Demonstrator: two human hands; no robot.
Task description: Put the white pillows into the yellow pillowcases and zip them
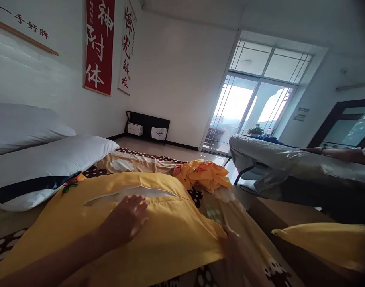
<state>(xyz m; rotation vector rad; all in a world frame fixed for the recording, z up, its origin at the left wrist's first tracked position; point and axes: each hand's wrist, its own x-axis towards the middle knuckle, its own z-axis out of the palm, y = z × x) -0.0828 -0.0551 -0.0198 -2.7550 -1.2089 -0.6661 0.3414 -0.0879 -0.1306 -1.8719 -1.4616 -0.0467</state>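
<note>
A yellow pillowcase [176, 235] lies over a patterned bedsheet in front of me, and a white pillow [125, 194] shows through the long slit in its upper side. My left hand [127, 219] rests on the pillowcase just below the slit, fingers stretched out and holding nothing. At the right edge of the pillowcase, my right hand [234, 245] is closed on the cloth near a corner; its fingers are partly hidden and dim. Beyond the pillowcase sits a crumpled orange cloth [205, 174] with printed figures.
White pillows [53, 159] are piled at the left. On the right, a cardboard box [284, 211] holds a yellow pillow [326, 243]. Behind it stands a plastic-covered table or bed [290, 159], where another person's arm [340, 154] reaches in. A low black rack [148, 125] is by the wall.
</note>
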